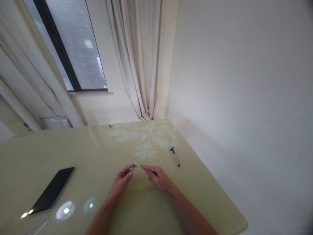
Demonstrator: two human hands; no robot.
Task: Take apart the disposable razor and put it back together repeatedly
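My left hand (121, 179) is closed in a pinch on a small narrow green-and-dark piece (132, 168) just above the table. Its exact kind is too small to make out, and the fingers cover part of it. Close by on the right, my right hand (157, 178) points its index finger toward that piece, with a small gap between the two hands. Its other fingers are curled in, and whatever they may hold is hidden. A razor (175, 157) with a black head and a grey handle lies on the table, beyond my right hand and to its right.
The glossy yellow-green table (97, 156) carries a pale floral pattern. A dark tablet (53, 190) lies on the left, near a white cable (40, 226). Toward the far edge is a tiny dark piece (110, 126). A wall (232, 114) borders the right side; curtains (139, 58) hang behind.
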